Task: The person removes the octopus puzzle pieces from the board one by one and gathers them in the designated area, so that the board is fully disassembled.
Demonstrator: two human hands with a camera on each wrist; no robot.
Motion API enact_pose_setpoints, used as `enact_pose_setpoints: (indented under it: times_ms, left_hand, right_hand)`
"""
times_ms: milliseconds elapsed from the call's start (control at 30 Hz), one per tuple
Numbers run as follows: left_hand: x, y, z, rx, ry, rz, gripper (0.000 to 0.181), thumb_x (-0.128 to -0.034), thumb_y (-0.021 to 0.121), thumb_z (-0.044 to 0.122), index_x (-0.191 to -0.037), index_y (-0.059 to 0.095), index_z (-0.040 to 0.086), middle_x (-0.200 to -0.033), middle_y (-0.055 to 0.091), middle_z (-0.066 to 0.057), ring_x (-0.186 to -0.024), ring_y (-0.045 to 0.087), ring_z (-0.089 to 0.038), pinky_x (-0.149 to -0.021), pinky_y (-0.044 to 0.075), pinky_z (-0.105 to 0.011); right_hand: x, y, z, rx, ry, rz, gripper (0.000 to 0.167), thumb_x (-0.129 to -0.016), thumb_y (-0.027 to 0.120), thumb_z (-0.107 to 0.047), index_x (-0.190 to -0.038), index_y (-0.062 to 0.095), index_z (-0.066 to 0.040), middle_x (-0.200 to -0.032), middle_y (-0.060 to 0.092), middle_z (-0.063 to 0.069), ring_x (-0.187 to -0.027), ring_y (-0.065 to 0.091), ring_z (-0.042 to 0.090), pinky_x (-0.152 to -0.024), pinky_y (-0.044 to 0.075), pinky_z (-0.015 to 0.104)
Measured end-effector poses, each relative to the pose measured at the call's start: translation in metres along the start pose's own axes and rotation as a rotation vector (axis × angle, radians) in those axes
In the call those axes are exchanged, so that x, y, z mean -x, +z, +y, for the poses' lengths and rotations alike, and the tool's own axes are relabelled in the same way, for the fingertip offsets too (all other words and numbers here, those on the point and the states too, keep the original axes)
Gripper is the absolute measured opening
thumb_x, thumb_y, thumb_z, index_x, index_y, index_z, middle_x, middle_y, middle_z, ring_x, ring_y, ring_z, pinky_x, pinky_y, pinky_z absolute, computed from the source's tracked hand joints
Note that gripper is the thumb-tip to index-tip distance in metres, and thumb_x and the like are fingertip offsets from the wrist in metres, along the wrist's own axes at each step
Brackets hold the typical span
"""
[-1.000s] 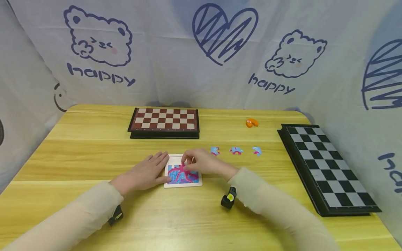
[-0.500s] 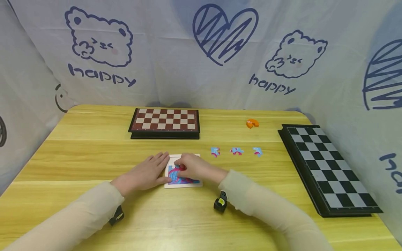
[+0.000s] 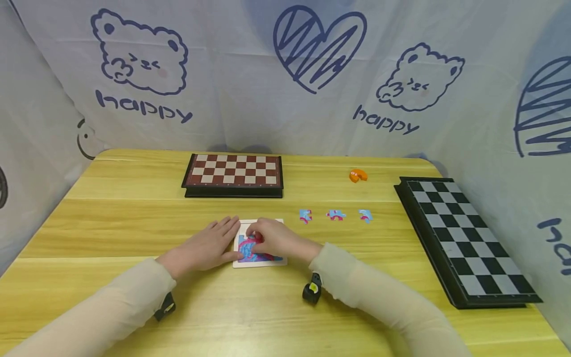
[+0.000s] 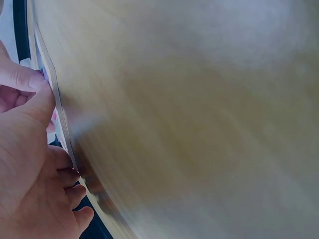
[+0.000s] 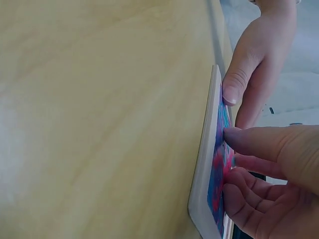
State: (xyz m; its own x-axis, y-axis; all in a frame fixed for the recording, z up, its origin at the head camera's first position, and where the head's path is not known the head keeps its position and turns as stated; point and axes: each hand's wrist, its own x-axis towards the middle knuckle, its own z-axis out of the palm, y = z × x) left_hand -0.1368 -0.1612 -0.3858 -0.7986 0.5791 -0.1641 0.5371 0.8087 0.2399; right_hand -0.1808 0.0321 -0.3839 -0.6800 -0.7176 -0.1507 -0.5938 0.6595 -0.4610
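A white-framed puzzle board [image 3: 260,265] with a blue, pink and purple picture lies flat on the table. The left hand [image 3: 201,250] rests at its left edge, fingers extended and thumb on the lower left corner; the left wrist view also shows this hand [image 4: 30,164]. Over the board's upper middle, the right hand [image 3: 281,239] has its fingers curled, thumb and forefinger at a small puzzle piece that they mostly hide. In the right wrist view, the right hand's thumb [image 5: 259,142] touches the picture. Three loose pieces [image 3: 305,215], [image 3: 336,214], [image 3: 365,215] lie right of the board.
A brown and white chessboard box [image 3: 234,171] stands behind the puzzle board. At the right is a larger black and white chessboard box [image 3: 468,238]. An orange object [image 3: 358,175] lies near the back edge. A printed cloth [image 3: 223,89] hangs behind the table [image 3: 134,213].
Since a second ago, the right hand has moved slightly left and lower over the picture, covering more of its middle. During the last half second it has barely moved. The left hand has stayed still.
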Motion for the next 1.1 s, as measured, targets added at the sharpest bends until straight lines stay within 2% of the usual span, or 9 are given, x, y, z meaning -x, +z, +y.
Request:
enact_pose_setpoints:
  times_ms: [300, 533, 833, 1100]
  left_hand:
    - [-0.001, 0.0, -0.001, -0.01, 0.004, 0.012, 0.076, -0.0934, 0.047, 0.046, -0.14, 0.025, -0.011, -0.146, 0.022, -0.026, -0.133, 0.02, -0.04, -0.105, 0.02, -0.053]
    - [-0.001, -0.001, 0.0, -0.004, 0.003, 0.008, 0.076, -0.0934, 0.048, 0.045, -0.14, 0.025, -0.011, -0.146, 0.021, -0.026, -0.133, 0.019, -0.04, -0.105, 0.02, -0.053]
    - [-0.001, 0.0, -0.001, -0.002, 0.008, 0.012, 0.076, -0.0938, 0.046, 0.045, -0.14, 0.025, -0.011, -0.146, 0.021, -0.026, -0.133, 0.019, -0.04, -0.105, 0.02, -0.053]
    - [-0.001, 0.001, 0.0, -0.01, 0.012, 0.006, 0.077, -0.0936, 0.046, 0.047, -0.14, 0.025, -0.011, -0.146, 0.021, -0.026, -0.133, 0.019, -0.04, -0.105, 0.02, -0.052]
  right_hand:
    - [-0.001, -0.003, 0.009, -0.259, -0.004, 0.059, 0.011, -0.087, 0.064, -0.007, -0.096, 0.062, -0.012, -0.069, 0.054, -0.002, -0.062, 0.047, 0.01, -0.059, 0.041, 0.021]
    - [-0.003, -0.002, 0.013, -0.315, 0.027, 0.079, 0.007, -0.089, 0.061, -0.008, -0.092, 0.063, -0.014, -0.073, 0.059, -0.005, -0.067, 0.053, 0.01, -0.064, 0.044, 0.022]
    - [-0.004, -0.003, 0.016, -0.415, 0.045, 0.082, 0.005, -0.089, 0.061, -0.007, -0.09, 0.061, -0.012, -0.072, 0.058, -0.001, -0.065, 0.051, 0.011, -0.06, 0.043, 0.021]
    - [0.003, -0.007, 0.027, -0.583, 0.081, 0.071, 0.003, -0.09, 0.06, -0.007, -0.091, 0.061, -0.005, -0.078, 0.058, 0.005, -0.064, 0.058, 0.016, -0.058, 0.051, 0.027]
